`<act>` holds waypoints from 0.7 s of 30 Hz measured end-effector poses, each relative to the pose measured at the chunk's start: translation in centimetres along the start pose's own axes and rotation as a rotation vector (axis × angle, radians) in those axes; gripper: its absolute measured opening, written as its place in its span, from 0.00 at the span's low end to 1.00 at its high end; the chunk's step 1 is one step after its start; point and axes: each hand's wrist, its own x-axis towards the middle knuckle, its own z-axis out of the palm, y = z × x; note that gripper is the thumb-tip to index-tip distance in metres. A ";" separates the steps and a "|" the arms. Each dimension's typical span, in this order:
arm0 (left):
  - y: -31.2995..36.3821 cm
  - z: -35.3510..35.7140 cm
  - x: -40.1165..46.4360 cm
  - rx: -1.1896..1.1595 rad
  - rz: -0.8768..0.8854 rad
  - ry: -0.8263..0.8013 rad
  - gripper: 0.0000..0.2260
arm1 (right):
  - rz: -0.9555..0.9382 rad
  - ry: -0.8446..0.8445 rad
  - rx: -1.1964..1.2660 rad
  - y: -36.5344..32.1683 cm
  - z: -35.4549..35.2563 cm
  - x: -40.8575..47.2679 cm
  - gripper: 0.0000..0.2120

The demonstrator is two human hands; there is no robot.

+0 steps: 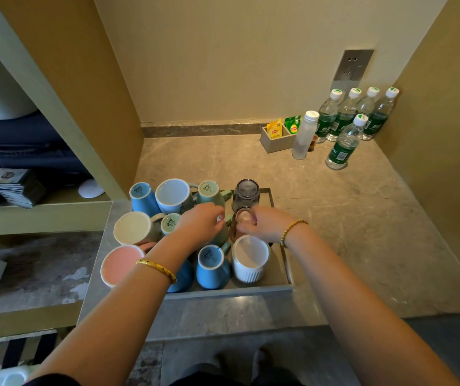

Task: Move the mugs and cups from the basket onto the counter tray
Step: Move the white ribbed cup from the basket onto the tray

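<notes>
A grey tray (pixel 284 263) on the counter (pixel 348 218) is crowded with mugs and cups. A small clear glass (pixel 244 218) at mid-tray is pinched by the right hand (pixel 262 224). A green mug (pixel 220 232) just left of it is gripped by the left hand (pixel 198 227). Water bottles (pixel 357 115) are seen at far right.

A tray (pixel 286 267) sits on the counter (pixel 348 218) at its near left, crowded with mugs (pixel 173 195) and two glasses (pixel 246 192) at its far right. At the counter's far right stand water bottles (pixel 345 142), with a box of tea bags (pixel 277 140) just to their left.
</notes>
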 end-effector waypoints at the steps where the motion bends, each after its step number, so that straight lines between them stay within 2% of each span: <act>1: -0.1 -0.1 0.4 0.003 -0.016 0.020 0.10 | 0.009 0.106 -0.017 0.1 -0.8 0.5 0.19; 4: -0.3 -0.1 1.7 0.061 -0.039 0.038 0.14 | 0.029 0.335 -0.006 0.5 -1.8 2.4 0.12; 6: -0.4 -0.1 2.8 0.140 -0.048 0.066 0.16 | 0.040 0.357 0.029 0.9 -1.8 3.8 0.15; 9: -1.1 -0.1 4.4 0.197 -0.111 0.110 0.21 | 0.042 0.304 0.054 1.6 -1.6 6.0 0.23; 14: -2.8 0.0 6.7 0.185 -0.215 -0.035 0.24 | 0.101 0.105 0.121 2.2 -1.3 8.9 0.34; 16: -3.2 0.1 7.2 0.174 -0.215 -0.045 0.25 | 0.140 0.035 0.153 2.2 -1.1 9.5 0.39; 18: -3.2 0.2 7.4 0.164 -0.217 -0.015 0.25 | 0.173 0.027 0.201 2.1 -0.9 9.9 0.40; 21: -3.1 0.1 7.6 0.133 -0.228 0.003 0.24 | 0.193 0.081 0.242 1.6 -0.7 10.4 0.36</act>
